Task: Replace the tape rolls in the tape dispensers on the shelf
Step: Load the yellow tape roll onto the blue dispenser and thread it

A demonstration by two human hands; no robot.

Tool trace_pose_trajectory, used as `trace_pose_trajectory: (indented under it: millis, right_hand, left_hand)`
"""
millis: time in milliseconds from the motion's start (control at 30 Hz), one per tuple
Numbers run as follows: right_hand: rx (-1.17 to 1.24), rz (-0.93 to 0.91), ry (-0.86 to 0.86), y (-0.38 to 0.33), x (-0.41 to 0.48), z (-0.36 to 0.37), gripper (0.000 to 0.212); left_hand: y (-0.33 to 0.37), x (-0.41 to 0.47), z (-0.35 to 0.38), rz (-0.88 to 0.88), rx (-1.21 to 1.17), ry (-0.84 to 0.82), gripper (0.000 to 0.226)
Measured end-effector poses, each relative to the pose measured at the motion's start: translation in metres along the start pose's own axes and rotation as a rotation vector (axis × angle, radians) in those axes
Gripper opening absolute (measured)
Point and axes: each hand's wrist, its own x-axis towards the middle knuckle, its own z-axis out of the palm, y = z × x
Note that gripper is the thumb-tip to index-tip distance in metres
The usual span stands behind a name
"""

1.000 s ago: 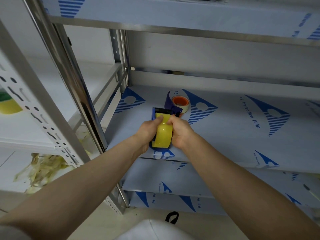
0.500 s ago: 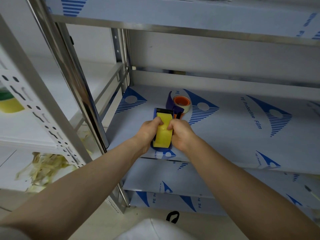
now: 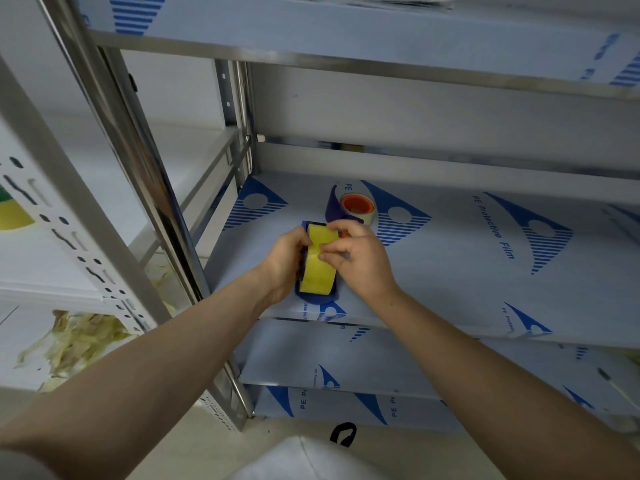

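Right now the step in hand looks like threading: a yellow tape roll [image 3: 317,275] sits in the blue tape dispenser [image 3: 316,299], which rests near the front left edge of the middle shelf [image 3: 467,271].

Left hand [image 3: 285,258]: fingers curled round the dispenser's left side, holding it steady on the shelf. Right hand [image 3: 360,258]: thumb and forefinger closed in a pinch on the roll's outer face, the fingertips [image 3: 327,255] apparently on the loose tape end; other fingers relaxed.

To do this well, my judgement:
- keep the left hand firm so the dispenser does not slide off the near edge
- peel the end straight, not at an angle, or it may split or fold back on itself
- lead it forward toward the dispenser's far end, where the cutter probably is; that part is hidden behind the hands

Counts:
- hands: two
- dispensers clearly seen: one
- yellow rolls in it: one
- orange-core roll [image 3: 358,206]: one, lying flat just behind the hands
- dark purple curved piece [image 3: 331,206]: one, touching that roll; cannot tell if it belongs to a second dispenser
- tape scraps [image 3: 76,344]: one heap, lower left, on the neighbouring rack
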Motion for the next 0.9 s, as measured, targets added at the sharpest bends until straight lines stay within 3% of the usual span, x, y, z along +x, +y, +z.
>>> trace_pose_trajectory:
  millis: [33,133,200,433,600,767,900]
  right_hand:
    - [0.016,-0.002,0.003,0.000,0.001,0.000,0.016]
    - [0.041,-0.017,-0.013,0.000,0.000,-0.002,0.012]
    - [0.044,-0.027,-0.005,0.001,-0.001,-0.001,0.011]
    - [0.038,-0.038,0.064,-0.002,-0.001,0.003,0.013]
    - [-0.063,-0.073,0.095,-0.003,-0.004,0.004,0.017]
    - [-0.129,-0.042,0.099,-0.009,-0.005,-0.003,0.026]
    - [-0.071,0.000,0.118,-0.012,-0.001,-0.007,0.024]
  left_hand:
    - [0.000,-0.002,-0.002,0.007,0.025,-0.037,0.013]
    - [-0.007,-0.001,-0.009,0.034,0.160,-0.084,0.045]
    - [-0.014,-0.001,-0.010,0.068,0.280,-0.037,0.052]
    - [-0.022,-0.002,-0.003,0.177,0.333,-0.024,0.041]
    - [-0.026,-0.005,-0.006,0.199,0.295,-0.062,0.045]
    - [-0.027,-0.004,-0.007,0.218,0.292,0.002,0.025]
    - [-0.025,-0.008,-0.006,0.212,0.250,0.053,0.034]
